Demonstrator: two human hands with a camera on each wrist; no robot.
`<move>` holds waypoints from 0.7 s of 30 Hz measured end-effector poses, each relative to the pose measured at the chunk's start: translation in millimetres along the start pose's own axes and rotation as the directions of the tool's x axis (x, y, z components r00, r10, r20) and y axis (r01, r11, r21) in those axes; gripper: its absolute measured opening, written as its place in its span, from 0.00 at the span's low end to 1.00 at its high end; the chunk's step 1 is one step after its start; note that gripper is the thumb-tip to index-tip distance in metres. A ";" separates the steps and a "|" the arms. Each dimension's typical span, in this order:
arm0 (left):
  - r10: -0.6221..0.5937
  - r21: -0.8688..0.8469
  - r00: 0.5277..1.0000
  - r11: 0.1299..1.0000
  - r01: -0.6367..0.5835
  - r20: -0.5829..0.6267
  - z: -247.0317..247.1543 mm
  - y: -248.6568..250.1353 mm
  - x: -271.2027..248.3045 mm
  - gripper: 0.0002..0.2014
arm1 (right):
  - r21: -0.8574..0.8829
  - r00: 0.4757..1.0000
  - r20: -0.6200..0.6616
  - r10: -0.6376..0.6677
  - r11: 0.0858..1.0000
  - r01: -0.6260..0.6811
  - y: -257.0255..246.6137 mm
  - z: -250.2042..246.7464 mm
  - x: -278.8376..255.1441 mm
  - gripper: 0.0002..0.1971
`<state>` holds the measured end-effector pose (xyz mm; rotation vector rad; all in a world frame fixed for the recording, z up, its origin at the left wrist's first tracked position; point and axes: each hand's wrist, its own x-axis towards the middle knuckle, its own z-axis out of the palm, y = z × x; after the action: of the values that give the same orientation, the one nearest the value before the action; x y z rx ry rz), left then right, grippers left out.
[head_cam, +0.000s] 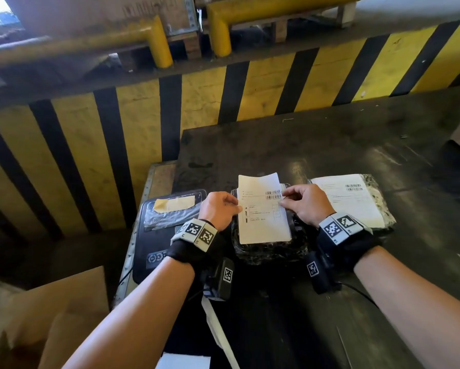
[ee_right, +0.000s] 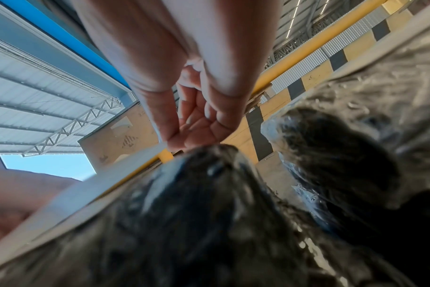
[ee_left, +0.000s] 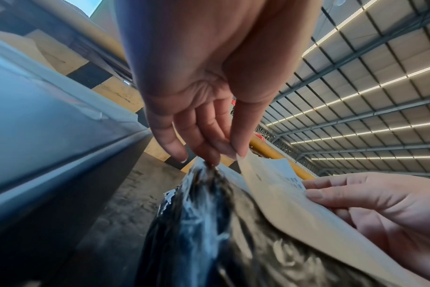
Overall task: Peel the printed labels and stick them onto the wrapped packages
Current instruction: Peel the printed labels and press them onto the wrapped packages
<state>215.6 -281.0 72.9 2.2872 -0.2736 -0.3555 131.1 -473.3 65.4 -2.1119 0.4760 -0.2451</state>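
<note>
A white printed label (head_cam: 262, 209) with a barcode lies over a black wrapped package (head_cam: 271, 249) on the dark table. My left hand (head_cam: 220, 209) pinches the label's left edge and my right hand (head_cam: 303, 205) pinches its right edge near the barcode. The label's far end curls up off the package. In the left wrist view the left fingers (ee_left: 209, 143) hold the label (ee_left: 282, 194) above the shiny black wrap (ee_left: 197, 223), with the right hand (ee_left: 371, 203) opposite. A second wrapped package (head_cam: 378, 209) to the right carries a stuck label (head_cam: 348, 198).
A black label printer (head_cam: 154, 235) with a clear lid stands left of the package, a yellowish strip (head_cam: 174, 203) on it. A yellow-and-black striped barrier (head_cam: 143, 123) runs behind the table. Cardboard (head_cam: 50, 315) lies at lower left. A white paper strip (head_cam: 215, 328) hangs near me.
</note>
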 end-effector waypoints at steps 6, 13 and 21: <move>-0.002 -0.002 1.000 1.000 0.002 -0.010 1.7 2.4 -2.3 0.06 | -0.049 1.000 -0.020 -0.004 0.999 0.003 0.7 2.3 1.2 0.13; -0.011 0.038 0.999 0.999 0.012 -0.030 3.8 2.9 -3.5 0.05 | -0.073 1.000 -0.023 -0.011 0.997 0.010 2.4 3.6 0.3 0.13; 0.027 0.205 0.996 0.979 -0.010 -0.080 8.1 13.0 -13.1 0.10 | -0.200 0.993 -0.096 -0.068 0.979 0.047 2.9 14.0 -4.5 0.23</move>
<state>199.4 -291.2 79.5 2.4925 -0.3010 -0.2318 131.2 -462.2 55.3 -2.3173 0.5177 -0.3538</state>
